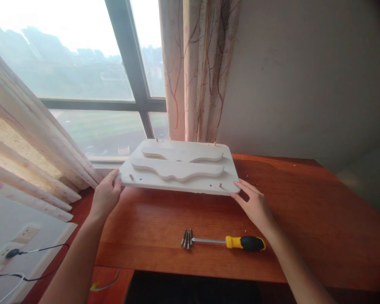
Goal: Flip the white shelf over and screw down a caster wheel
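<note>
A pale wooden board [180,183] lies flat on the reddish wooden table [304,219] by the window, with two wavy-edged wooden pieces [177,169] resting on top of it. Small wooden dowels stick up near its corners. My left hand [107,195] grips the board's near left corner, fingers curled over the edge. The fingers of my right hand [255,204] are stretched out, their tips touching the board's near right corner. Nearer to me lie a yellow-and-black screwdriver [237,242] and several screws [186,239] beside its tip.
A window [91,84] with patterned curtains [199,71] stands behind the table. A wall socket [27,233] with a plugged-in black cable [34,250] sits low at left. A plain wall rises at right.
</note>
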{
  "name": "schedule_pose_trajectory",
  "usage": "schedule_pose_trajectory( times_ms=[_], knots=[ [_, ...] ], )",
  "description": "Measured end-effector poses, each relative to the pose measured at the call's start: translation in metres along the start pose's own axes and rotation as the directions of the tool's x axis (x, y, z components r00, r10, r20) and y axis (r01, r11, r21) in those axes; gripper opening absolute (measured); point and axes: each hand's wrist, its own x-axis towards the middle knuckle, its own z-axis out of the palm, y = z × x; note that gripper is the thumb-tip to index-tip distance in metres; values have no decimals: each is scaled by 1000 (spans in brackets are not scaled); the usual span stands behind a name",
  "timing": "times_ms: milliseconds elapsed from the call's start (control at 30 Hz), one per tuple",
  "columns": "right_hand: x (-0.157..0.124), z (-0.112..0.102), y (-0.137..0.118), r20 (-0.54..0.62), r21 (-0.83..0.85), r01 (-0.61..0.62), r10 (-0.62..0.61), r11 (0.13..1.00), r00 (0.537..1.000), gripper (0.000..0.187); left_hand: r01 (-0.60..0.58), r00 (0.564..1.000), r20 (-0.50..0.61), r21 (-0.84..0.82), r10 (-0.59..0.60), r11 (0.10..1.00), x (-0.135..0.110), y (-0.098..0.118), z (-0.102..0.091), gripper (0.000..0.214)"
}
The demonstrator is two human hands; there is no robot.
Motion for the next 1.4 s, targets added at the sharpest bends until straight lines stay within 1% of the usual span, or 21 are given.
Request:
schedule_pose_trajectory(
  times_ms=[100,167,233,333,400,467,500,533,567,600,633,667,733,867,1033,1100,1200,1400],
  knots=[
    [-1,-2,0,8,30,-7,7,1000,1000,49,10,1000,22,-5,-10,1000,-2,3,1,48],
    [-4,-3,1,17,58,-43,42,997,999,54,7,1000,30,-5,-6,1000,-3,5,0,49],
    [-11,-6,1,32,82,-91,89,992,996,61,-17,1000,10,0,17,1000,-6,10,-2,49],
    [-27,-15,5,48,91,-137,133,986,990,60,-116,988,-100,4,116,993,-20,23,-5,46],
    [-41,-23,8,73,80,-154,148,985,986,53,-172,966,-193,10,171,985,-38,36,-6,42],
    [-56,-33,10,119,66,-150,141,987,983,45,-203,951,-242,-10,195,979,-63,51,-5,37],
    [-63,-37,10,148,62,-136,125,989,981,41,-225,951,-227,-43,209,974,-77,58,-4,35],
    [-70,-41,10,179,60,-116,103,991,978,37,-261,952,-187,-89,241,961,-91,66,-3,31],
    [-77,-45,8,212,62,-93,78,994,974,34,-318,947,-104,-150,305,936,-105,72,-1,28],
    [-82,-48,6,243,66,-70,52,995,969,32,-373,924,-2,-225,383,900,-118,79,0,25],
    [-88,-50,4,271,70,-48,27,996,962,30,-416,883,92,-298,459,859,-129,85,1,22],
    [-92,-51,1,296,72,-27,4,997,955,29,-437,844,157,-352,512,828,-139,91,2,22],
    [-99,-51,-5,327,74,11,-35,997,944,28,-443,791,239,-411,563,797,-154,103,3,21],
    [-109,-46,-11,350,82,52,-77,995,934,30,-487,723,298,-420,623,766,-169,118,6,28],
    [-113,-38,-9,344,121,60,-98,991,934,26,-549,661,366,-358,655,755,-176,124,18,35],
    [-114,-37,-9,343,136,54,-98,989,934,26,-556,651,391,-337,650,760,-177,124,23,36],
    [-113,-36,-8,353,156,45,-98,987,930,26,-555,651,400,-329,645,764,-178,123,27,32],
    [-110,-38,-8,347,185,49,-112,982,931,27,-532,651,413,-350,637,771,-176,126,23,23]
  ],
)
